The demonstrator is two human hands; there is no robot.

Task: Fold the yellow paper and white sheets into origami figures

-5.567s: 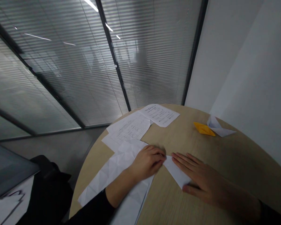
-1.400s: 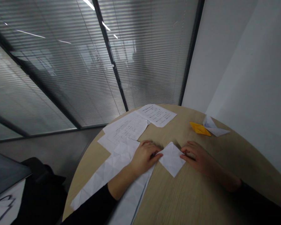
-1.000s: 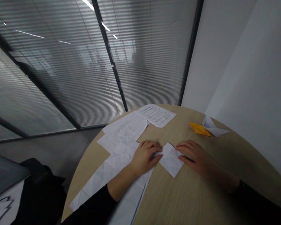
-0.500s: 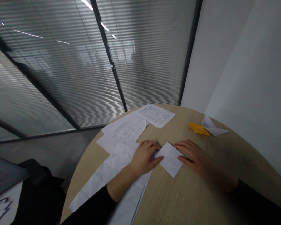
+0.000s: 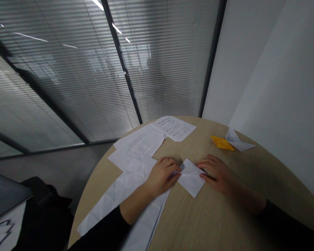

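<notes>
A small folded square of white paper (image 5: pixel 191 179) lies on the table, turned so one corner points toward me. My left hand (image 5: pixel 165 174) pinches its left corner between thumb and curled fingers. At the right corner, my right hand (image 5: pixel 214 173) has its thumb and fingertips on the paper's edge. Under my left wrist and forearm lie large creased white sheets (image 5: pixel 120 190), partly hidden by the arm.
Printed sheets (image 5: pixel 143 141) overlap near the far left edge of the round wooden table (image 5: pixel 193 223). A yellow folded paper piece (image 5: pixel 222 143) touches a white folded paper shape (image 5: pixel 239 142) at the far right. Beyond stand glass panels with blinds (image 5: pixel 170 80).
My left thumb has slid off the paper's face to its left corner, and the left fingers have curled in. My right fingers have shifted slightly away to the right.
</notes>
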